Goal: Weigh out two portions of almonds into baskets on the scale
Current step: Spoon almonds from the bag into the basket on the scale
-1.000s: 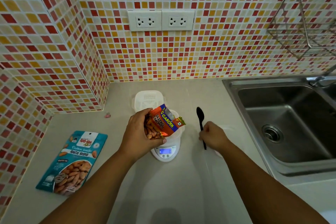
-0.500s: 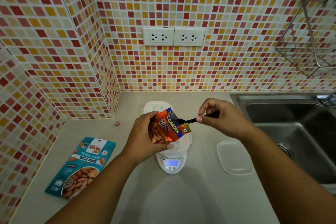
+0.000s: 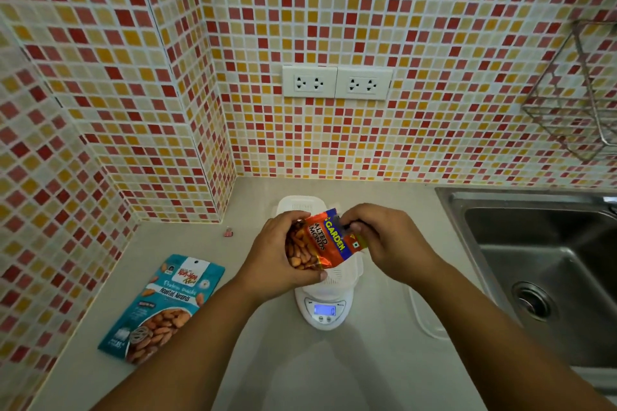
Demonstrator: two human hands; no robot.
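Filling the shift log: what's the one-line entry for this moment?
left hand: holds orange bag | right hand: at bag mouth | basket: on scale | teal bag: flat on counter

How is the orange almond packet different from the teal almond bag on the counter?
The orange packet is held up over the scale in the left hand, while the teal bag lies flat on the counter, untouched. The orange packet looks smaller, and the right hand is at its top end. Both show almonds.
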